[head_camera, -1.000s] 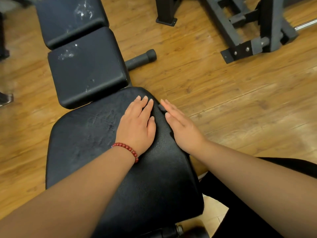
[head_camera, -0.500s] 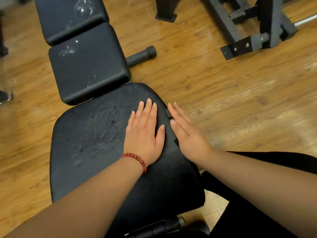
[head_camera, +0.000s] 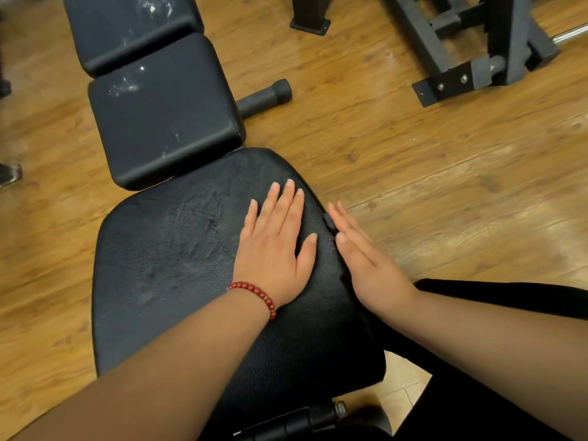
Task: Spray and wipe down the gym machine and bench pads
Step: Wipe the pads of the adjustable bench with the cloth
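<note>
The person is wearing a red beaded bracelet (head_camera: 254, 294) on the left wrist, bare forearms showing, and black trousers (head_camera: 509, 294) at lower right.

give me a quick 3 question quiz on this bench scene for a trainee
1. True or false: the left hand lies flat on the seat pad.
2. Which pad shows white smears? A) the middle pad B) the seat pad C) none
3. Fill in: the right hand rests against the seat pad's ____ edge.

Key
1. True: palm down, fingers spread, a red bracelet on that wrist.
2. A: white marks sit on the middle pad, and on the far pad too. The seat pad shows only dull streaks.
3. Right: the hand stands edge-on along that side. Neither hand holds a cloth or spray bottle, and none is in view.
</note>
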